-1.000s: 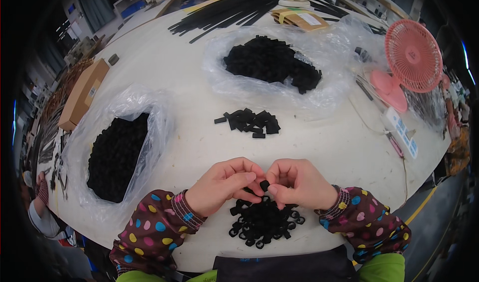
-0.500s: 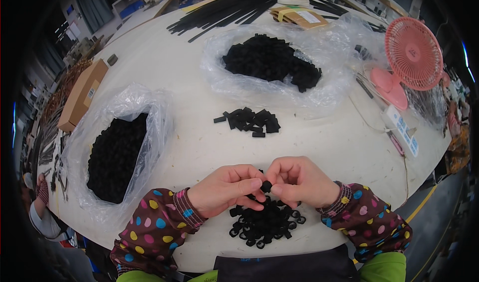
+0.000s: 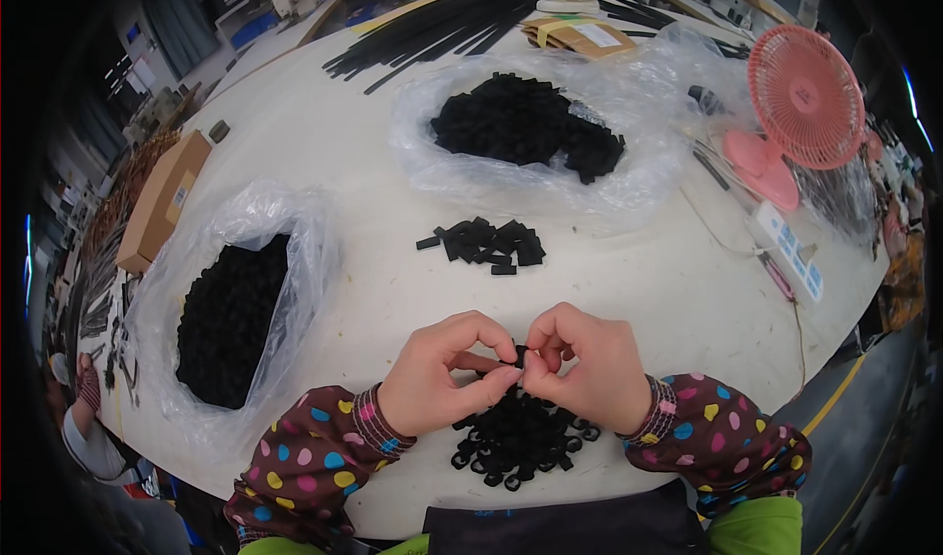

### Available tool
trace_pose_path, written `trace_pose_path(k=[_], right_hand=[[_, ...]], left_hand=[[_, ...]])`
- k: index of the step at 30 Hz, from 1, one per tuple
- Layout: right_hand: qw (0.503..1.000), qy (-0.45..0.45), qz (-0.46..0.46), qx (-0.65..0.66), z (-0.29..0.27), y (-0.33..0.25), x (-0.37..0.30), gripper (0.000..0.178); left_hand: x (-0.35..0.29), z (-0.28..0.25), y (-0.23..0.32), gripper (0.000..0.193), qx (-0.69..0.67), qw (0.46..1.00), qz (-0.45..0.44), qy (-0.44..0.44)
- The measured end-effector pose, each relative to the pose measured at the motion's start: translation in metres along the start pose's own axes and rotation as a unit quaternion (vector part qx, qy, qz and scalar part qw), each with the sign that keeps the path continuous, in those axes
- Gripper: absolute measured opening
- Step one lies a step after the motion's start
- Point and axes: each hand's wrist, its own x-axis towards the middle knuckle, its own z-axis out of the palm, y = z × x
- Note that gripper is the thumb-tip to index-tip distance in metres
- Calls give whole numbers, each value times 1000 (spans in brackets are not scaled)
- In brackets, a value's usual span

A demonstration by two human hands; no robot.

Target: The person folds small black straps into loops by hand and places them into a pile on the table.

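Note:
Above a heap of small black loops [image 3: 516, 447], both my hands meet fingertip to fingertip. A small black piece [image 3: 522, 354] shows between them, mostly covered by fingers. My left hand [image 3: 444, 373] is closed in a pinch on it, thumb against the fingers. From the other side my right hand [image 3: 591, 366] pinches the same piece. Whether it is a finished loop or a flat piece I cannot tell. Beyond the hands lies a small pile of short flat black strips [image 3: 481, 241].
An open clear bag [image 3: 329, 260] of black pieces stands at left, another clear bag [image 3: 422, 167] farther back. A pink fan [image 3: 805, 98] and white power strip [image 3: 791, 255] are at right. A cardboard box [image 3: 162, 201] sits far left; long black strips [image 3: 442, 29] lie at the back.
The black piece between my fingertips has turned and is now more hidden. My hands have shifted slightly, fingers more arched. The whole view has tilted a little.

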Motion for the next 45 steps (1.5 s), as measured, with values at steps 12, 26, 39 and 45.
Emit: trace_pose_path(k=[12,26,39,45], right_hand=[[990,-45,53,123,1,-11,-3,14],[954,-80,155,242,-5,-6,2,12],[785,-159,322,505,-11,-4,6,14],[960,-21,156,233,0,-13,-1,13]], left_hand=[[-3,2,-4,21,323,904,209,187],[0,5,-1,20,272,944,136,131],[-1,-7,-11,11,-172,983,-61,4],[1,9,-6,10,-105,989,-22,98]])
